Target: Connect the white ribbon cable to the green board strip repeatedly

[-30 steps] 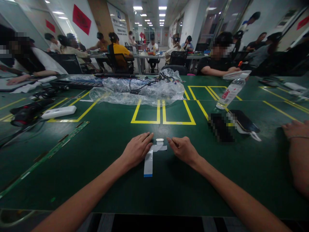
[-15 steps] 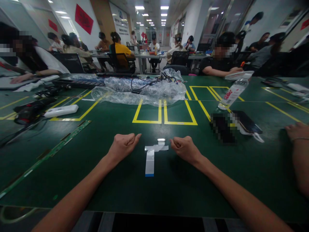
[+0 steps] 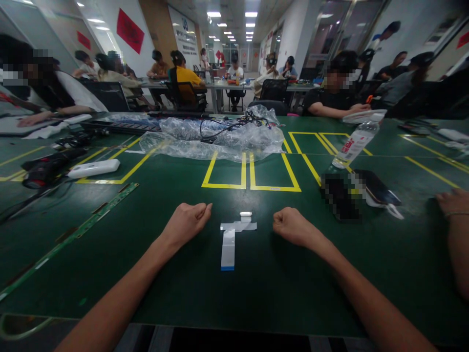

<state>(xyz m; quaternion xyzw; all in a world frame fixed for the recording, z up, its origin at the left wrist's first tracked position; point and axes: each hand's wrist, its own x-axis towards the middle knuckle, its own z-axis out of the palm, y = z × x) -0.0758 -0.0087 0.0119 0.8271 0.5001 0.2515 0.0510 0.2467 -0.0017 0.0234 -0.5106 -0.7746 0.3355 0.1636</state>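
A flat white ribbon cable (image 3: 227, 249) with a blue end strip lies on the green table between my two hands. It bends sideways at its far end, where a small silvery connector (image 3: 245, 214) shows. To its left, my left hand (image 3: 190, 218) is closed in a fist with the thumb along the top, apart from the cable. My right hand (image 3: 293, 226), also balled into a fist, rests on the other side without touching it. Nothing shows in either fist.
A long green circuit board (image 3: 91, 217) lies at the left, near a white device (image 3: 94, 168). Clear plastic wrap (image 3: 220, 142) with black cables spreads across the back. On the right stand a tilted water bottle (image 3: 355, 144) and a phone (image 3: 377, 187). A co-worker's arm (image 3: 458, 234) rests far right.
My right hand has moved right, away from the connector, and its fingers have curled in tighter. My left hand and the ribbon cable stay nearly in place.
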